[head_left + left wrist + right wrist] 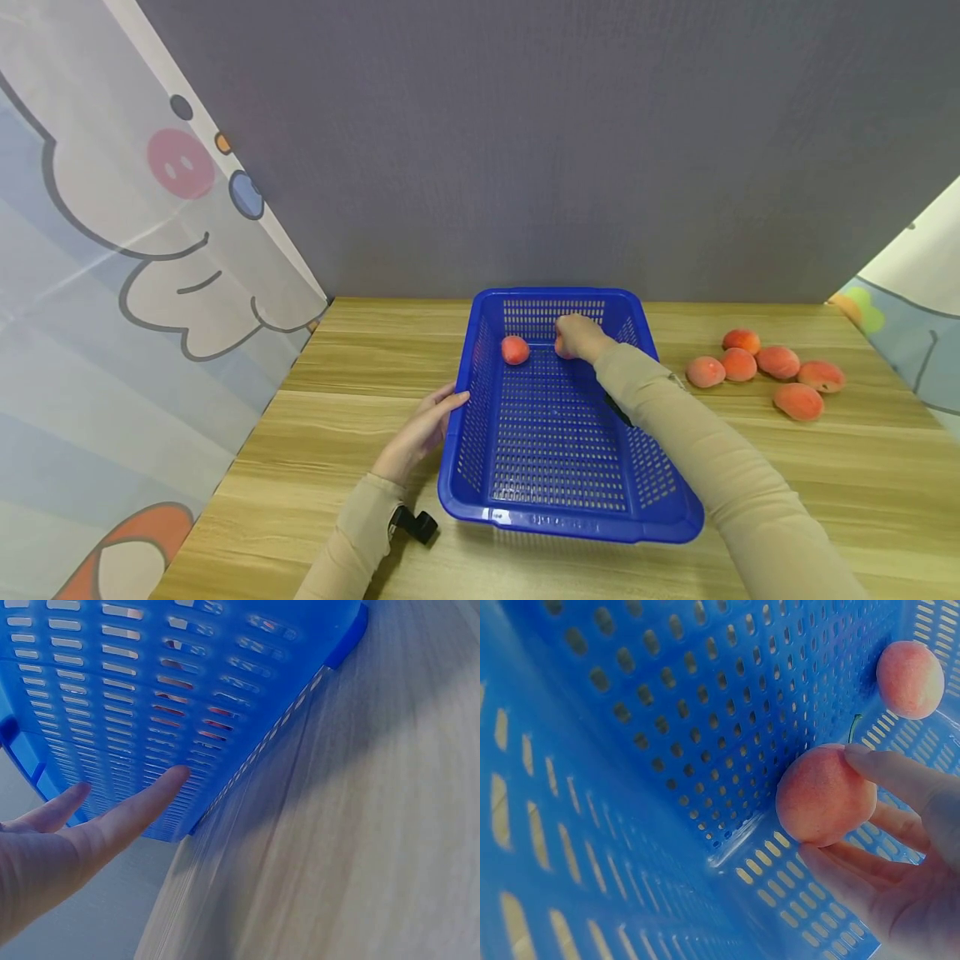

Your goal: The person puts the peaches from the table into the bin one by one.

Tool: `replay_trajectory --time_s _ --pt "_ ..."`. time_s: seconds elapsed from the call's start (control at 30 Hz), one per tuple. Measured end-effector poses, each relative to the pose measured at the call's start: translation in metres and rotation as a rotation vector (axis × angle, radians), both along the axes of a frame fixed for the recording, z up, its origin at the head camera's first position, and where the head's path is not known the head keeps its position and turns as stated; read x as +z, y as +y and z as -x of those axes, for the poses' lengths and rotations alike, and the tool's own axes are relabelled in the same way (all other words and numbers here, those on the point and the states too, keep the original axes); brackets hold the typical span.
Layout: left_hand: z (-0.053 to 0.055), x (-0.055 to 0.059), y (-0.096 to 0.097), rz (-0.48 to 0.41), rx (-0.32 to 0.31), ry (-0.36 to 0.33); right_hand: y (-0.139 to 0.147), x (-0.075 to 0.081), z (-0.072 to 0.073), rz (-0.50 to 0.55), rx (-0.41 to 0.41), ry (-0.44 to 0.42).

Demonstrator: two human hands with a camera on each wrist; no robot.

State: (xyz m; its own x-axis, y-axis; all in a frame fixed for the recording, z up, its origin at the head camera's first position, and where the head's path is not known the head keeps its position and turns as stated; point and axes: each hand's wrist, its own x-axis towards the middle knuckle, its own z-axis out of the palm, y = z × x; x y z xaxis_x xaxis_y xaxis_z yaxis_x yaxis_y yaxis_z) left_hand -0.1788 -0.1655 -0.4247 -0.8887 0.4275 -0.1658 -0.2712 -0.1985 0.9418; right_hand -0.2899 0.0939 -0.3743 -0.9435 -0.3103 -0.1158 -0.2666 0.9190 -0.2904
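Observation:
A blue plastic basket (558,527) with slotted walls stands on the wooden table. At its far end, my right hand (581,337) reaches in and pinches a peach (825,796) between thumb and fingers. The peach has a thin green stem and is low by the basket floor. Another peach (515,350) lies inside near the far left corner. My left hand (420,429) holds the basket's left rim, thumb over the edge. Its other fingers (139,814) stretch along the outside of the slotted wall in the left wrist view.
Several loose peaches (777,362) lie in a group on the table (360,367), right of the basket. A grey panel (555,150) rises behind the table. Curtains with cartoon prints (97,317) hang at the left and right sides.

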Motion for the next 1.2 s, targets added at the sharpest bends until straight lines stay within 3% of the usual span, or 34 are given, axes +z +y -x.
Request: replay_trajectory --time_s 0.3,0.7,1.2 --pt "0.0001 -0.0001 0.0008 -0.001 0.006 0.004 0.0012 0.0006 -0.0017 0.007 0.017 0.025" --pt "0.0001 -0.0006 0.0009 -0.012 0.0 0.004 0.0013 0.0019 -0.0037 -0.019 0.005 -0.007" --pt "-0.0005 0.0 0.001 -0.003 -0.003 0.013 0.0013 0.0079 -0.0058 -0.068 0.065 0.032"
